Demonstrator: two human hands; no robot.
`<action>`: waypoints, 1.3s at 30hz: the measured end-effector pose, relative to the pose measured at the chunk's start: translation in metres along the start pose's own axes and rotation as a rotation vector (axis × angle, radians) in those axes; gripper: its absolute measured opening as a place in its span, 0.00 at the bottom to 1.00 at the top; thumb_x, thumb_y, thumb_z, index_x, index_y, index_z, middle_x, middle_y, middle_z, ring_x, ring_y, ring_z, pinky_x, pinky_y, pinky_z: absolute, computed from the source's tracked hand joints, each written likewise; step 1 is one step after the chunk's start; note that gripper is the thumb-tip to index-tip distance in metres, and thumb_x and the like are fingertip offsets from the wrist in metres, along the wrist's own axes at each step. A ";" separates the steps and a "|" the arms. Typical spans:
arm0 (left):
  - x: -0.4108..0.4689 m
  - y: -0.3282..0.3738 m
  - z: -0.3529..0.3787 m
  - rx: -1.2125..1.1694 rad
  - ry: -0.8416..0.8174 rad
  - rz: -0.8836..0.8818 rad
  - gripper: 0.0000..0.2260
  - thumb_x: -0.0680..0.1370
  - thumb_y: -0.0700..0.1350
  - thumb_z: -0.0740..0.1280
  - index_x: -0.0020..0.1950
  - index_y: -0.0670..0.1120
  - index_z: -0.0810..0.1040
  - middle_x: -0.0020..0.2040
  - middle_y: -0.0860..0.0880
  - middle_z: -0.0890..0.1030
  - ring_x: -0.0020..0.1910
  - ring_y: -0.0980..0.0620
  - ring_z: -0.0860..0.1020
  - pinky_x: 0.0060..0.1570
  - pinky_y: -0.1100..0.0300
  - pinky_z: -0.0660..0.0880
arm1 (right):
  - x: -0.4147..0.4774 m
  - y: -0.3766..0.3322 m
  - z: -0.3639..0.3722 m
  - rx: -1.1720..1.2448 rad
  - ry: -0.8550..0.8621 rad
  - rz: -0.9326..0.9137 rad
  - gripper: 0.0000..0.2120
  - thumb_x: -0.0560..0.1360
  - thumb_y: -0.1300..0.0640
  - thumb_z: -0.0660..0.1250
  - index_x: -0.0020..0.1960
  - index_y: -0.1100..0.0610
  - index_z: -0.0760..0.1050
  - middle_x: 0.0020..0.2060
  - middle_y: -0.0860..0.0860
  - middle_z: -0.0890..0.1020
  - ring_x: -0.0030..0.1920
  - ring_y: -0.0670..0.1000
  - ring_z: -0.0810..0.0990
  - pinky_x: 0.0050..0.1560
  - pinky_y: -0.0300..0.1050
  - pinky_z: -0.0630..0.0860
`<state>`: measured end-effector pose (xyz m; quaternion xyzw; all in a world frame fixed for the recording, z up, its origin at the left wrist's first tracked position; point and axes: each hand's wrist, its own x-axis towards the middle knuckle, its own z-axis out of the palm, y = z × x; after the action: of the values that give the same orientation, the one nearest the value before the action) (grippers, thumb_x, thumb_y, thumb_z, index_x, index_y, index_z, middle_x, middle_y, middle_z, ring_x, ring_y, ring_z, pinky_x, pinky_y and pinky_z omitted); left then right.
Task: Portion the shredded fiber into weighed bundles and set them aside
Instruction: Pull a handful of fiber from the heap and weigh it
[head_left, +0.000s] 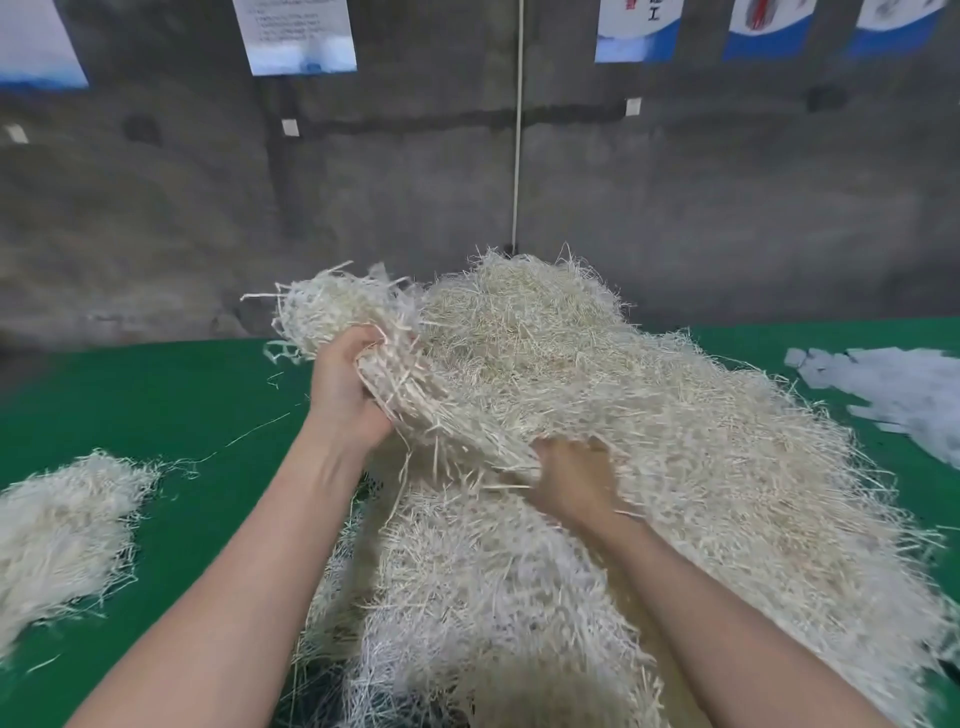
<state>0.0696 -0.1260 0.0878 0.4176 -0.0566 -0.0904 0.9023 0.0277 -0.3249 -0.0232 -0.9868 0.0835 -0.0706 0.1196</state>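
A big heap of pale shredded fiber (649, 415) covers the middle and right of the green table (156, 395). My left hand (345, 389) grips a thick tuft of fiber (343, 306) lifted off the heap's left side, strands sticking up and out to the left. My right hand (574, 478) digs into the heap just below and to the right, fingers curled around the same band of strands. A smaller separate bundle of fiber (57, 530) lies on the table at the left edge.
White paper scraps (893, 389) lie on the table at the far right. A grey concrete wall (675, 182) with posters and a white cord (518, 130) stands behind the table. Loose strands trail between the heap and the left bundle.
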 end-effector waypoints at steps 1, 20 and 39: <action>0.001 0.001 -0.005 0.010 0.041 0.015 0.04 0.72 0.39 0.61 0.44 0.43 0.74 0.38 0.46 0.80 0.30 0.51 0.79 0.35 0.57 0.78 | -0.001 0.018 -0.001 -0.072 0.016 0.037 0.16 0.76 0.46 0.66 0.62 0.49 0.73 0.48 0.49 0.82 0.45 0.49 0.80 0.63 0.51 0.70; -0.012 0.018 0.015 0.414 -0.111 0.140 0.04 0.70 0.37 0.65 0.42 0.43 0.79 0.45 0.48 0.79 0.45 0.50 0.77 0.57 0.48 0.73 | -0.017 -0.055 -0.004 0.497 -0.082 0.004 0.09 0.76 0.60 0.66 0.56 0.57 0.74 0.52 0.55 0.80 0.47 0.52 0.81 0.49 0.49 0.81; 0.019 -0.038 -0.049 2.034 0.175 0.482 0.07 0.66 0.32 0.66 0.37 0.42 0.71 0.30 0.51 0.68 0.31 0.49 0.73 0.27 0.61 0.67 | -0.036 0.047 -0.014 -0.037 0.202 -0.031 0.18 0.71 0.62 0.68 0.61 0.56 0.75 0.43 0.53 0.81 0.46 0.53 0.78 0.45 0.33 0.71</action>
<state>0.0923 -0.1178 0.0283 0.9620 -0.1220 0.2125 0.1209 -0.0166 -0.3666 -0.0255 -0.9779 0.0810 -0.1701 0.0911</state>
